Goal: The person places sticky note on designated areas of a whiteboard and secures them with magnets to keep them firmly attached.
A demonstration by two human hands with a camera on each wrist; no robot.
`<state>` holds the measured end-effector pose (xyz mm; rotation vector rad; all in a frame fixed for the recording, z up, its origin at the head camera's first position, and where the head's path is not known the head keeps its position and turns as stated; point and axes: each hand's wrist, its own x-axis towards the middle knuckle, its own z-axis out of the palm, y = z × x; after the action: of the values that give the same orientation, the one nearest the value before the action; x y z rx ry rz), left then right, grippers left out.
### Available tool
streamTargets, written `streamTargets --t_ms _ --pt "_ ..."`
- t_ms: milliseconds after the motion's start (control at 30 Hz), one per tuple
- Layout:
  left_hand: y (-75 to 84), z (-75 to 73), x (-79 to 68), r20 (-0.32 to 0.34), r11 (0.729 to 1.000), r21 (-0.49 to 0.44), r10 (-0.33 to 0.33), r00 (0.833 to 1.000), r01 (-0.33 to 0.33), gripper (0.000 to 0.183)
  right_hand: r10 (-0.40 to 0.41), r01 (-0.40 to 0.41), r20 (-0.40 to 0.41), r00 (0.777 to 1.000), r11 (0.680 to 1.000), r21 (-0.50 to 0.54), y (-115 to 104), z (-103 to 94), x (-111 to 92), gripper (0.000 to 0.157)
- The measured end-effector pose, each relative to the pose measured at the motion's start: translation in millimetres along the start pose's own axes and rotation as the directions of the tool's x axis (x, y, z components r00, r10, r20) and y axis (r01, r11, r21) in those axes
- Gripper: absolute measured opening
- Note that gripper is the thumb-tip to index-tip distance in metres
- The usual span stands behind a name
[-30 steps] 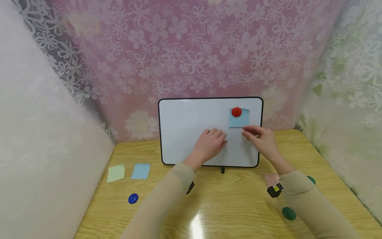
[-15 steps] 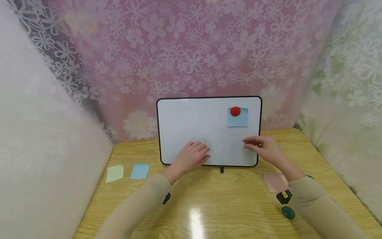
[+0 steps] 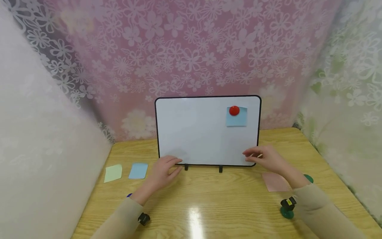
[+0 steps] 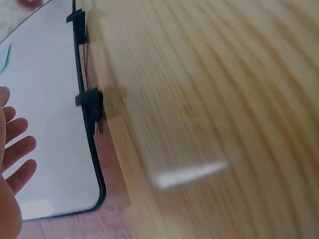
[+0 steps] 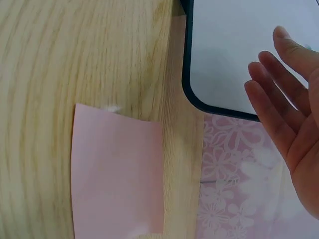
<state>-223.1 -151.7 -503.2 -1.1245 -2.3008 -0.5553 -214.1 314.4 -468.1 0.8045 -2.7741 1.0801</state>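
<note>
- Standing on the surface (image 3: 229, 199) before me, the whiteboard (image 3: 194, 132) bears a blue note (image 3: 240, 120) beneath a red magnet (image 3: 234, 110), upper right.
- The left hand (image 3: 163, 171) is loosely spread by its lower left corner.
- The right hand (image 3: 267, 160), likewise spread, is by its lower right.

pale panels (image 3: 44, 132) are flanking a pink floral backdrop (image 3: 191, 49); white light (image 3: 195, 222) is glaring on the wood-grain table (image 3: 235, 205).
</note>
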Motion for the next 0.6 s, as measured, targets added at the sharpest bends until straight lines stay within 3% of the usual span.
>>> streamTargets --t_ms 100,233,600 --pt "-6.1 -11.8 -14.3 0.058 0.995 -0.028 -0.096 0.994 0.097 0.033 0.027 -0.027 0.039 0.999 1.0 0.004 3.6 -0.6 -6.0 0.024" --pt "-11.1 -26.1 -29.8 0.148 0.975 -0.046 -0.207 0.967 0.216 0.031 0.058 -0.058 0.066 0.996 0.998 -0.002 6.8 -3.0 -14.9 0.024" --pt "-18.0 -54.6 -69.5 0.301 0.946 -0.076 -0.28 0.912 0.316 0.033 0.129 -0.13 0.117 0.985 0.992 0.002 17.7 -9.8 -34.7 0.033"
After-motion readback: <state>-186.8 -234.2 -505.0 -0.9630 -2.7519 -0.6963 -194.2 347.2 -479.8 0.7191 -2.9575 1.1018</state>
